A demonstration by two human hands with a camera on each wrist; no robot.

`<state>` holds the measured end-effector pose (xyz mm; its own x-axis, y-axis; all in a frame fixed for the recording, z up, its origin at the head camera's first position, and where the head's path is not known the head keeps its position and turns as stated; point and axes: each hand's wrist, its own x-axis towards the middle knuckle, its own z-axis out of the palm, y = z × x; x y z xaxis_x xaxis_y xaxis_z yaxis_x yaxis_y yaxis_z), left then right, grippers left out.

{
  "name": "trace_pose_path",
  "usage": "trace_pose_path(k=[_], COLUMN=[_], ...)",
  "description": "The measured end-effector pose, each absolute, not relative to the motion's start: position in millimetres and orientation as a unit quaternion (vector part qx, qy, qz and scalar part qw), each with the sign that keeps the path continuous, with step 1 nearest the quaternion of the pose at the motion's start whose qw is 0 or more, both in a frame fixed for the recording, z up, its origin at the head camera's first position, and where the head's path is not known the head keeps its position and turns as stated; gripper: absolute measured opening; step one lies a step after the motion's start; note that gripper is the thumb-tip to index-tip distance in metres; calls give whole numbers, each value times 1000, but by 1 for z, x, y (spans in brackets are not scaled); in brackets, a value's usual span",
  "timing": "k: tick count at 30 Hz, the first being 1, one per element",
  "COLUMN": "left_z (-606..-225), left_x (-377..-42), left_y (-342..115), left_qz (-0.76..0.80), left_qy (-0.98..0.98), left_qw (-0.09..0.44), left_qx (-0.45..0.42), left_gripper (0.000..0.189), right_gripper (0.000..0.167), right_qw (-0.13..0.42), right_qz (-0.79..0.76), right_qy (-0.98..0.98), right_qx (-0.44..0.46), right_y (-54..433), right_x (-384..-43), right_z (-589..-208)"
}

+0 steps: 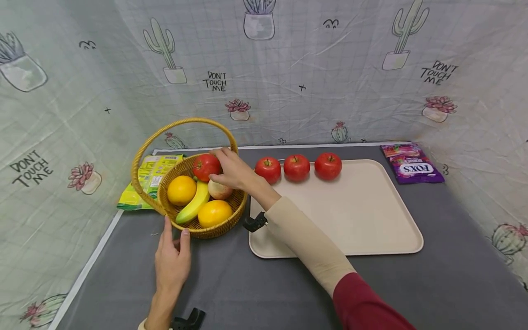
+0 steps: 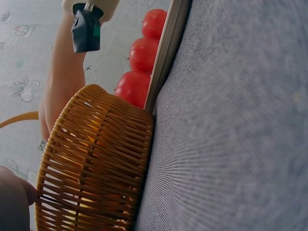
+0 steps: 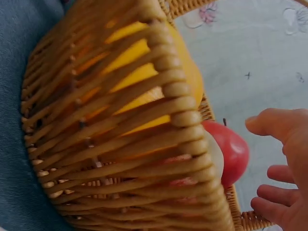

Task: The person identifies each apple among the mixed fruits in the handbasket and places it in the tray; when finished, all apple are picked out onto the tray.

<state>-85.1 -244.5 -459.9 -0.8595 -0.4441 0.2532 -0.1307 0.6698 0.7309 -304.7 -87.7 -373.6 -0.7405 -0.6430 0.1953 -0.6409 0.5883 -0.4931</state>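
Note:
A wicker basket (image 1: 222, 227) with a tall handle stands left of centre. Inside lie a red apple (image 1: 205, 168), a banana (image 1: 197, 204), two oranges (image 1: 181, 190) and a round pale-and-reddish fruit (image 1: 220, 189). My right hand (image 1: 233, 170) is over the basket's back right side, beside the red apple. In the right wrist view, its thumb and fingers are spread, with a gap between them and the apple (image 3: 233, 153). At the front left rim, my left hand (image 1: 173, 261) touches the basket with extended fingers; part of that hand shows in the left wrist view (image 2: 14, 199).
Right of the basket is a beige tray (image 1: 338, 211), with three red apples (image 1: 297, 167) along its back left edge. A purple candy bag (image 1: 414, 163) lies at the back right. Behind the basket's left side rests a yellow-green packet (image 1: 154, 172). A printed cloth (image 1: 280, 91) hangs behind the table.

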Motion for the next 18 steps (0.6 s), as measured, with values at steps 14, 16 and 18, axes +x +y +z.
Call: trace_pose_path(k=[14, 16, 18], left_z=[-458, -458, -458], left_x=[-82, -83, -84], left_y=[-244, -243, -243], left_qz=[-366, -365, -365], left_qy=[-891, -892, -892], left_qw=[209, 208, 208], left_qx=[169, 169, 167], left_gripper=[68, 68, 68], right_gripper=[75, 75, 75], right_qw=[31, 39, 45], right_qz=[-202, -193, -186], right_qy=[902, 902, 902], right_qx=[-381, -384, -387], right_y=[-116, -117, -118], right_x=[-318, -319, -320], right_z=[-379, -378, -377])
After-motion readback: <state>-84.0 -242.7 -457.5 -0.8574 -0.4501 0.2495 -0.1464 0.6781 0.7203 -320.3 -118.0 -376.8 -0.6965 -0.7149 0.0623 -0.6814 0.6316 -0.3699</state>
